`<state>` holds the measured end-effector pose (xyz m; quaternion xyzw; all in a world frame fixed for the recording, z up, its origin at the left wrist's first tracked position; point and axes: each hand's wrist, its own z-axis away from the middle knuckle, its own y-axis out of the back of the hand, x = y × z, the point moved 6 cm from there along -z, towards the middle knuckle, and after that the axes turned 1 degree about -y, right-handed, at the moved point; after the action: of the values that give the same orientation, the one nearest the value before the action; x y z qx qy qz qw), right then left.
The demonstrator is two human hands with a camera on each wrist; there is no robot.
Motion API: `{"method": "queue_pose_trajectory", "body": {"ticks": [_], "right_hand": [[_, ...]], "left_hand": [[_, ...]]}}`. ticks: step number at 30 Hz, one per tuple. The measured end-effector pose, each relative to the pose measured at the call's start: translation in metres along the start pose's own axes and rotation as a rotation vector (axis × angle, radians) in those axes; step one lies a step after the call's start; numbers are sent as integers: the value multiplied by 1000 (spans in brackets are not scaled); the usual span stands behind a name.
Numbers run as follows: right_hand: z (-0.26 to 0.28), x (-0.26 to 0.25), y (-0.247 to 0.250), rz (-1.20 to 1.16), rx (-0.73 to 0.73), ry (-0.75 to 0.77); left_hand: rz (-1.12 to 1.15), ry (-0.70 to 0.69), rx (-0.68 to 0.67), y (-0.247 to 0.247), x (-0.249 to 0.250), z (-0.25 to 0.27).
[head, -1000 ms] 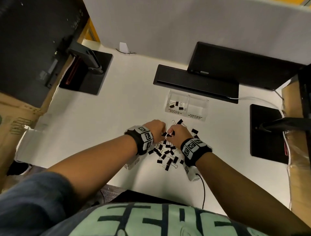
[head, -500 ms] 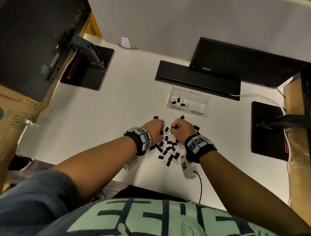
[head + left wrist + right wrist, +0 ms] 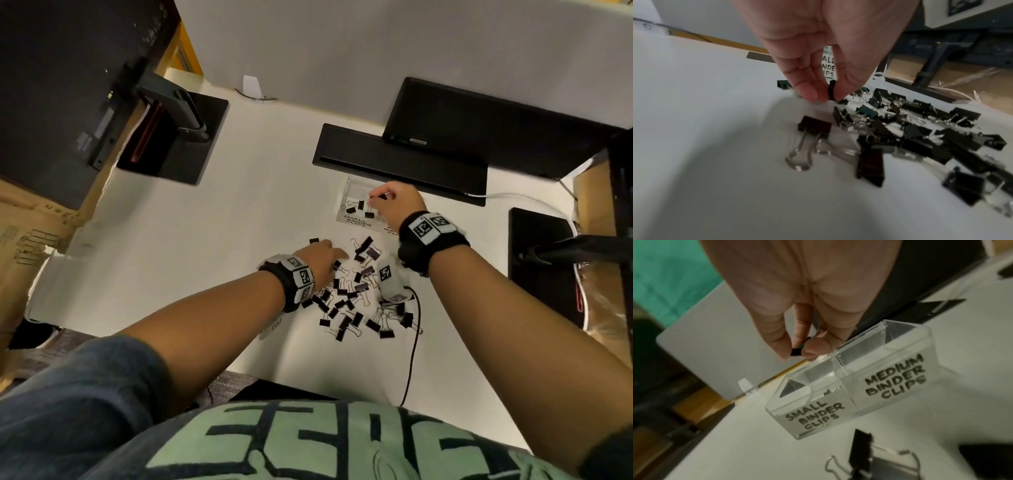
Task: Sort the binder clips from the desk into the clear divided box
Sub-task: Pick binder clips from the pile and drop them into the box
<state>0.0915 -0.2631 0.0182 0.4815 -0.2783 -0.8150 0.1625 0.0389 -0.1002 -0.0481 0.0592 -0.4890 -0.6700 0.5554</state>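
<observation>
On the far left, a black monitor stand (image 3: pixel 171 137) sits on the white tabletop (image 3: pixel 205 240). Next comes the person's left hand (image 3: pixel 320 257). It is low over the left edge of the pile of binder clips (image 3: pixel 356 305). In the left wrist view, its thumb and 1 finger pinch a small black clip (image 3: pixel 832 90) just above the tabletop. 1 more black clip (image 3: pixel 314 241) lies alone just past this hand.

The pile is spread on the tabletop between the 2 arms. The clips are black with silver wire handles. Some are small and some are bigger. A white tagged block (image 3: pixel 388 277) with a black cable (image 3: pixel 412 342) lies in the right part of the pile.

Farther back and to the right is the clear divided box (image 3: pixel 346 192). It has 2 parts. The left part says "SMALL BINDER CLIPS" and has a few small black clips (image 3: pixel 359 207) in it. The right part says "MEDIUM BINDER CLIPS".

The right hand (image 3: pixel 397 204) is over the box. Its fingertips pinch a tiny black clip (image 3: pixel 796 352) above the small part, near the wall in the middle.

Behind the box sits a long black bar (image 3: pixel 400 164). On the far right is another black stand (image 3: pixel 541 253).
</observation>
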Motion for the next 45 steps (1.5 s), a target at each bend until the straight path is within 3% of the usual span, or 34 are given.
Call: {"method": "queue_pose_trajectory", "body": {"ticks": [5, 14, 17, 21, 24, 34, 45], "right_hand": [[-7, -12, -15, 201, -4, 51], [14, -9, -25, 202, -10, 111], [24, 10, -43, 253, -109, 100], [35, 34, -69, 549, -272, 121], [41, 46, -76, 656, -261, 147], [43, 51, -77, 620, -230, 176], [44, 56, -72, 578, -256, 201]], "left_hand": [[-103, -24, 18, -3, 0, -2], [-52, -12, 65, -2, -9, -4], [-37, 9, 66, -1, -13, -4], [-29, 25, 72, 2, -16, -2], [-8, 34, 72, 3, -17, -2], [-37, -27, 15, -5, -12, 1], [-64, -6, 65, 0, -11, 0]]}}
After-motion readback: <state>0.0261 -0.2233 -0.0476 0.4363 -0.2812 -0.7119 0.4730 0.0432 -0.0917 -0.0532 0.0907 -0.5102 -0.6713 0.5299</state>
